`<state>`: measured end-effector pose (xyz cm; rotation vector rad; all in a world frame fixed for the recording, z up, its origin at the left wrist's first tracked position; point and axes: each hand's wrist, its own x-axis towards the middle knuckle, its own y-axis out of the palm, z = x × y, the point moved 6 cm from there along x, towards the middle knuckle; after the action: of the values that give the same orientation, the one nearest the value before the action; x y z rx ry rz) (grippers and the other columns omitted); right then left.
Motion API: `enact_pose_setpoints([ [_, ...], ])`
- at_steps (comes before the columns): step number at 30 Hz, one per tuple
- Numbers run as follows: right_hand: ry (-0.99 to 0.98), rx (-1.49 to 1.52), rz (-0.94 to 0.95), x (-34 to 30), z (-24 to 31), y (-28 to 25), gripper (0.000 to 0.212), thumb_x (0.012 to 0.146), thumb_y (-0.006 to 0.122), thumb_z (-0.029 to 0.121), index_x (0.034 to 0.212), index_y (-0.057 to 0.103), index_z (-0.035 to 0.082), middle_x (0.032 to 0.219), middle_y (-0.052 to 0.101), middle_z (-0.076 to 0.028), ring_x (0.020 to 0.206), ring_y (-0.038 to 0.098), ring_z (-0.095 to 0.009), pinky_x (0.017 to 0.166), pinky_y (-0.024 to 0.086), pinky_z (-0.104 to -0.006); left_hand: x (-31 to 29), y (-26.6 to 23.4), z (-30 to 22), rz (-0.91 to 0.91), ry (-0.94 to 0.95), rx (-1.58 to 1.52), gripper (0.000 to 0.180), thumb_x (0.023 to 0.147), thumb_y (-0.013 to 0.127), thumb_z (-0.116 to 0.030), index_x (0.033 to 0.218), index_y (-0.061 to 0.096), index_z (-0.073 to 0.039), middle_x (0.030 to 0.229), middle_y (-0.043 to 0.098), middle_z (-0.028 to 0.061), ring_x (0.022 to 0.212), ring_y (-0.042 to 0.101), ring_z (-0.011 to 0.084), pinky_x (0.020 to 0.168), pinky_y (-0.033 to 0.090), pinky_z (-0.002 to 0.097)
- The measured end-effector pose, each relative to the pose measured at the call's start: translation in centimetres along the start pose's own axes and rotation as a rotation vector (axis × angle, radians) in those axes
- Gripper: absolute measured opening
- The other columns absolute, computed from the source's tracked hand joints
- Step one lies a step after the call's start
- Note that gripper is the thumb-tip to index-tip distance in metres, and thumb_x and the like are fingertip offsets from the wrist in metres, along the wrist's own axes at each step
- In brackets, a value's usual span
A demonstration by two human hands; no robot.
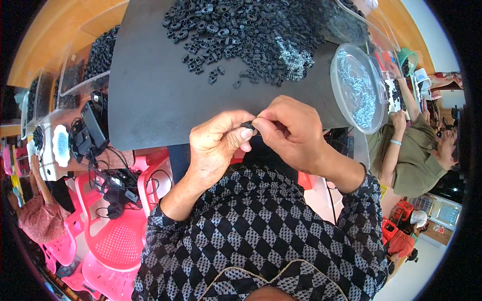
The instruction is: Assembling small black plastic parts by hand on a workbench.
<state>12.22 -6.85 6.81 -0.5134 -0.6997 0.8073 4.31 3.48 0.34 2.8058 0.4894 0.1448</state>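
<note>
Just past the near edge of the dark table, my left hand (213, 143) holds a small black plastic part (247, 125) between thumb and forefinger. My right hand (296, 128) meets it there, thumb and forefinger pinched at the part's right end. Whatever those right fingertips grip is hidden or too small to make out. Beyond the hands, a large heap of similar black plastic parts (221, 35) covers the far side of the table. Small silvery metal springs (296, 62) lie in a cluster at the heap's right side.
A round clear plastic dish (336, 95) of springs is at the table's right edge. Clear bins (85, 83) with black parts stand left, near a black device (95, 123) with tangled cables. A pink chair (118, 243) is lower left. A co-worker (416, 155) sits right.
</note>
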Motion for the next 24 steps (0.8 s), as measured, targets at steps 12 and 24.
enact_pose_setpoints([
  [12,0.572,0.508,0.221,-1.1,-2.2,1.0,0.012,0.085,0.063,0.010,0.084,0.061,-0.001,0.072,0.057,0.000,0.066,0.051,-0.004,0.057,0.041,-0.0210,0.0,0.3,-1.6,-0.011,0.272,0.471,0.010,0.082,0.065,-0.010,0.086,0.062,-0.002,0.063,0.052,0.0063,0.052,0.053,0.0148,0.048,0.041,0.0279],
  [24,0.111,0.107,0.057,-0.6,-0.5,0.3,0.008,0.081,0.064,0.005,0.083,0.061,-0.002,0.070,0.055,-0.006,0.058,0.050,-0.012,0.051,0.039,-0.0248,0.0,0.2,-1.4,0.011,0.231,0.380,0.012,0.082,0.064,-0.003,0.093,0.062,-0.001,0.072,0.058,0.0050,0.057,0.057,0.0092,0.051,0.046,0.0217],
])
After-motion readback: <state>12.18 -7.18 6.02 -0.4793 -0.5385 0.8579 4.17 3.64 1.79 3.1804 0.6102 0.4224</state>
